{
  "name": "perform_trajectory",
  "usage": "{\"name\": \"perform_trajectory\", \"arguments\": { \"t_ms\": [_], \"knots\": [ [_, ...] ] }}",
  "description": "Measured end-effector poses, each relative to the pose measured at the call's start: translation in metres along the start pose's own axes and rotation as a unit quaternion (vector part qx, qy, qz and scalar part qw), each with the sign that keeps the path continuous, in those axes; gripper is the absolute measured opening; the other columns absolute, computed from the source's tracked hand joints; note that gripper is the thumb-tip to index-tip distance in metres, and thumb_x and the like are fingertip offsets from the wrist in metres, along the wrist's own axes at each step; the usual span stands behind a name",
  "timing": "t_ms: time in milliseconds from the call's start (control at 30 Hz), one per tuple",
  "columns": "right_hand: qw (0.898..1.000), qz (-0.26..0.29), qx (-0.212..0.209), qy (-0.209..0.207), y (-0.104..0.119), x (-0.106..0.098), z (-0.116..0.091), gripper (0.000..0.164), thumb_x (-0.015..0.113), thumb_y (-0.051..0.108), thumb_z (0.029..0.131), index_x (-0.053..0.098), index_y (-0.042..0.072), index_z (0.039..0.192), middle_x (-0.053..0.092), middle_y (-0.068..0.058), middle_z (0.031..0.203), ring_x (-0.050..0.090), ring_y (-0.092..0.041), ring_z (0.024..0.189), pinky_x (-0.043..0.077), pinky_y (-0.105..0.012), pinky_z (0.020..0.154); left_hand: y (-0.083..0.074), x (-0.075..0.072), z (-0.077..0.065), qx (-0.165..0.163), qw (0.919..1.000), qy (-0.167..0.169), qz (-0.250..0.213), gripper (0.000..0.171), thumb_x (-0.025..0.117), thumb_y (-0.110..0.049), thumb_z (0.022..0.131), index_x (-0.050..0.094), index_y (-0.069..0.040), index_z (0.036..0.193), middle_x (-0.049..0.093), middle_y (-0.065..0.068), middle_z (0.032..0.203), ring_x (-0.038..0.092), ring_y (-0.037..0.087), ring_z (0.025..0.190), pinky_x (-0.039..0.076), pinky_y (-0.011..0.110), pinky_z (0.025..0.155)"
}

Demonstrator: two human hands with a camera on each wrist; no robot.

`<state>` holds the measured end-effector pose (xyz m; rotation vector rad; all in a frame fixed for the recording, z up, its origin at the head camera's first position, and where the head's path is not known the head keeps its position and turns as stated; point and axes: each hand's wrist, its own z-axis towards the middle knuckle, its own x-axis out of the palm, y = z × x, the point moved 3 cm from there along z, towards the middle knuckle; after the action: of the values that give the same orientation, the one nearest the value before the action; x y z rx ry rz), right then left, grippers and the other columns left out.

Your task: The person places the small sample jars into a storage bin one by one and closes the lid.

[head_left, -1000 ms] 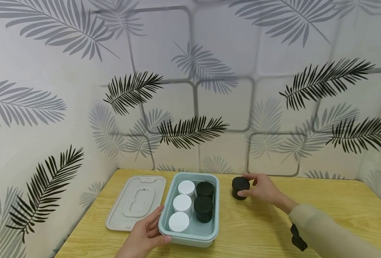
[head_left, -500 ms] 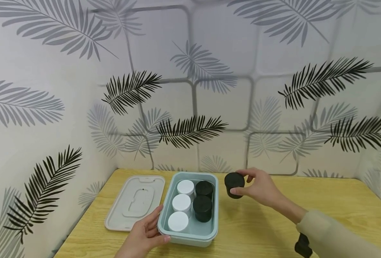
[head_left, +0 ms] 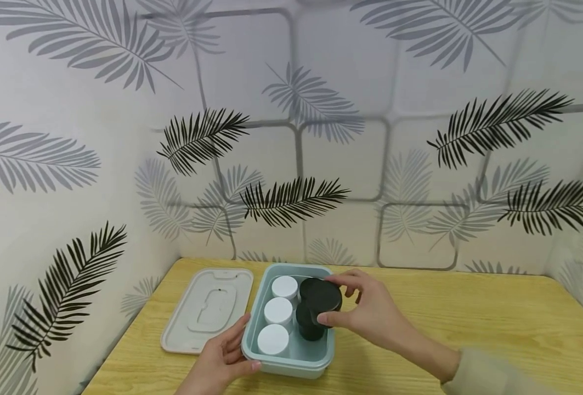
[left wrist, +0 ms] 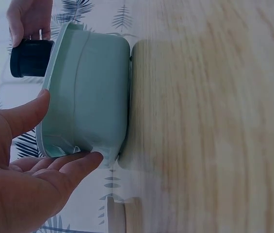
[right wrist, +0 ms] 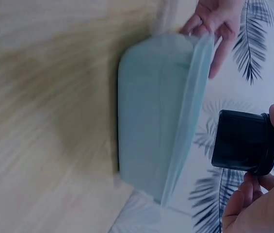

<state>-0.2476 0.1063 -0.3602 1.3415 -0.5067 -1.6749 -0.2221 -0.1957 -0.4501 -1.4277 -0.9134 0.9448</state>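
In the head view, a pale blue-green plastic box [head_left: 291,368] holds three white-lidded jars [head_left: 278,311] along its left side. Black jars [head_left: 310,331] stand along its right side, partly hidden behind the jar above them. My left hand [head_left: 220,354] holds the box's near left corner, thumb on the front and fingers along the left side. Between thumb and fingers, my right hand [head_left: 372,310] pinches another black jar [head_left: 327,297] by its lid end, over the box's right side. From the right wrist, this black jar [right wrist: 241,141] shows upright above the rim.
A flat translucent lid [head_left: 207,310] lies on the wood-grain table [head_left: 469,318] to the left of the box. Behind the table rises a wall [head_left: 340,164] with a leaf pattern.
My right hand has lifted the black jar from the table and carried it left over the box. The left hand has stayed at the box's corner.
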Motion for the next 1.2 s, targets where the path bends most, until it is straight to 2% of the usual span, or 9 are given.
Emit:
{"name": "perform_trajectory", "arguments": {
  "t_ms": [267,467,600,767,900,1033,1200],
  "knots": [
    [0.999,0.023,0.020,0.045,-0.005,0.035,-0.014,0.062,0.101,0.030,0.066,0.079,0.014,0.122,0.068,0.004,0.113,0.053,-0.023,0.093,0.045,-0.030,0.067,0.001,-0.001,0.000,-0.015,0.9999,-0.006,0.004,0.099,0.085,-0.006,0.090,0.021,0.004,0.165,0.033,0.033,0.161,0.046,0.040,0.143,0.054,0.032,0.101],
    [0.998,0.022,0.041,0.049,-0.016,0.049,-0.020,0.060,0.102,0.028,0.063,0.081,0.014,0.117,0.069,0.000,0.109,0.053,-0.024,0.088,0.044,-0.030,0.069,0.002,-0.001,0.000,-0.017,0.9998,-0.009,0.007,0.099,0.085,-0.005,0.090,0.022,0.004,0.165,0.032,0.032,0.161,0.044,0.041,0.144,0.054,0.032,0.102],
    [0.997,0.025,0.052,0.053,-0.020,0.054,-0.021,0.059,0.103,0.028,0.061,0.082,0.015,0.114,0.068,0.002,0.104,0.051,-0.025,0.086,0.043,-0.031,0.070,0.001,-0.001,0.000,-0.014,0.9999,-0.008,0.003,0.099,0.085,-0.005,0.090,0.021,0.004,0.165,0.032,0.032,0.161,0.043,0.041,0.144,0.053,0.032,0.102],
    [0.997,0.019,0.053,0.060,-0.023,0.059,-0.020,0.057,0.103,0.031,0.062,0.082,0.017,0.113,0.069,0.003,0.105,0.050,-0.025,0.088,0.042,-0.033,0.072,0.001,-0.001,0.000,-0.014,0.9999,-0.009,0.002,0.099,0.085,-0.004,0.090,0.022,0.004,0.165,0.032,0.032,0.161,0.043,0.041,0.144,0.053,0.032,0.102],
    [0.997,0.003,0.049,0.056,-0.024,0.060,-0.019,0.056,0.103,0.034,0.062,0.082,0.018,0.112,0.072,0.000,0.115,0.057,-0.026,0.100,0.050,-0.043,0.086,-0.001,0.000,0.000,-0.014,0.9998,-0.013,0.006,0.099,0.085,-0.003,0.089,0.022,0.005,0.165,0.032,0.032,0.161,0.042,0.041,0.145,0.053,0.032,0.102],
    [0.998,-0.012,0.038,0.058,-0.023,0.061,-0.018,0.057,0.102,0.035,0.062,0.082,0.016,0.113,0.072,0.001,0.113,0.061,-0.026,0.110,0.051,-0.054,0.098,-0.001,0.000,0.000,-0.015,0.9998,-0.012,0.004,0.099,0.085,-0.003,0.089,0.022,0.005,0.165,0.032,0.032,0.161,0.043,0.041,0.144,0.053,0.032,0.102],
    [0.997,-0.016,0.025,0.074,-0.024,0.060,-0.015,0.058,0.102,0.034,0.063,0.082,0.013,0.114,0.069,0.005,0.102,0.061,-0.022,0.102,0.051,-0.051,0.094,0.000,-0.001,0.000,-0.017,0.9998,-0.008,0.004,0.099,0.084,-0.004,0.090,0.021,0.005,0.165,0.032,0.032,0.161,0.044,0.041,0.144,0.053,0.034,0.103]
  ]
}}
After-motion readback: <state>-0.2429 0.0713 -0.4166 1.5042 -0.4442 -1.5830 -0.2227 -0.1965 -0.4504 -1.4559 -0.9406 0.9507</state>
